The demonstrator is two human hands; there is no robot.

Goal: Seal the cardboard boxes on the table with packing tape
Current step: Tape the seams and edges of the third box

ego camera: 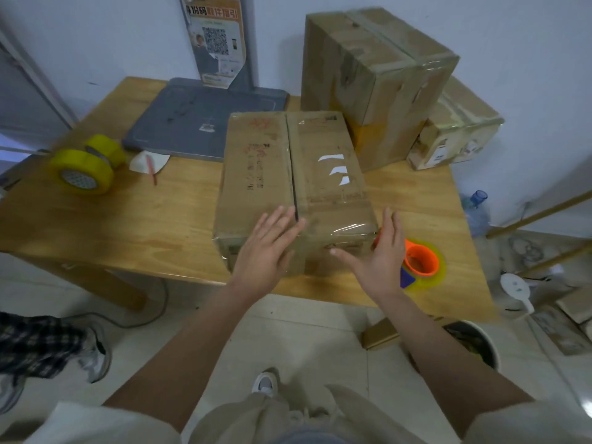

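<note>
A closed cardboard box (pixel 294 187) sits at the centre of the frame on the wooden surface (pixel 144 225), its top flaps meeting along a middle seam, with clear tape across the near right edge. The left hand (pixel 267 248) lies flat on the box's near end over the seam, fingers straight, its grip released. The right hand (pixel 378 254) is at the box's lower right corner, fingers extended and thumb spread, grip also released and grasping nothing. Just behind it, an orange-cored tape roll (pixel 423 261) rests on the surface. Two yellow tape rolls (pixel 88 163) lie at the left of the frame. A taller taped box (pixel 378 78) and a smaller box (pixel 455 129) stand at the upper right.
</note>
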